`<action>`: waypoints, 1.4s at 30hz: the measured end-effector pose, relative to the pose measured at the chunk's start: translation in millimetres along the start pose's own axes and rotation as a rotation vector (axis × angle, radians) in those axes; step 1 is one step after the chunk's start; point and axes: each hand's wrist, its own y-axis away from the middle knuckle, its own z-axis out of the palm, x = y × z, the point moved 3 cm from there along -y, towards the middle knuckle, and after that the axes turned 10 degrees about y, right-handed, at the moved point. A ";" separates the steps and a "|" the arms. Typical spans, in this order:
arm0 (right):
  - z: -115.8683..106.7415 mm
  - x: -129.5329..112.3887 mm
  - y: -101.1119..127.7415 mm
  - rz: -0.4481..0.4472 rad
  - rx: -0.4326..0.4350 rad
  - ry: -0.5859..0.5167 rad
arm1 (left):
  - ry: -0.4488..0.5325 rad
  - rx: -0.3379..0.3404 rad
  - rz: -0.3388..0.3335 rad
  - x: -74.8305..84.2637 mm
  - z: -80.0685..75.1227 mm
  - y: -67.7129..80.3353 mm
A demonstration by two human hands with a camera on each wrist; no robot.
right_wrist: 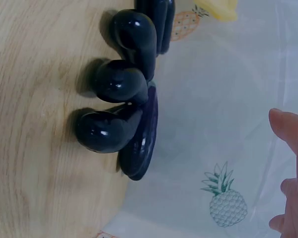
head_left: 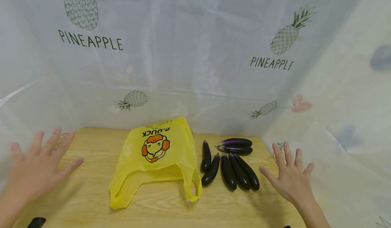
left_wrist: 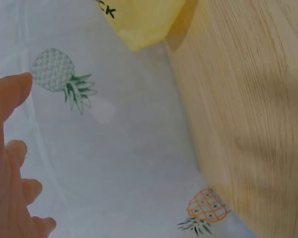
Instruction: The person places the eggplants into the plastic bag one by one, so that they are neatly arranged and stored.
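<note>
My left hand (head_left: 41, 168) is raised over the left side of the wooden table, fingers spread, holding nothing. On the right, my right hand (head_left: 291, 180) is held up the same way beside the eggplants, its fingers spread apart. A yellow plastic bag (head_left: 174, 153) with an orange duck print lies flat at the middle, its handles toward me. Several dark purple eggplants (head_left: 227, 172) lie right of the bag, two of them sideways at the back. The right wrist view shows the eggplants (right_wrist: 116, 131) close up, apart from the fingers (right_wrist: 288, 126).
The light wooden table (head_left: 159, 211) ends at a pale curtain (head_left: 195, 68) printed with pineapples, which hangs behind and along both sides. A black object (head_left: 36, 222) shows at the bottom left edge, under my left forearm.
</note>
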 end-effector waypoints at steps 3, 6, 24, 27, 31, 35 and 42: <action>0.7 -2.0 -1.7 -0.001 0.005 0.001 | 0.087 0.010 0.031 6.8 4.5 0.9; 2.0 -4.8 -4.3 -0.002 0.007 -0.010 | 0.139 0.019 0.067 11.7 9.6 2.7; 6.8 -14.3 -14.0 -0.031 -0.005 -0.045 | 0.453 -0.139 0.041 40.0 39.7 1.4; 7.9 -15.5 -14.4 -0.027 -0.013 -0.056 | 0.487 -0.150 0.040 43.1 45.1 1.4; 6.8 -16.8 -15.5 -0.021 -0.018 -0.063 | 0.530 -0.180 0.040 47.9 53.4 -2.1; 8.5 -18.8 -17.2 -0.021 -0.031 -0.100 | 0.565 -0.246 0.019 53.7 60.1 -7.2; 11.6 -27.5 -19.0 -0.029 -0.034 -0.169 | 0.618 -0.302 -0.008 64.5 71.4 -10.0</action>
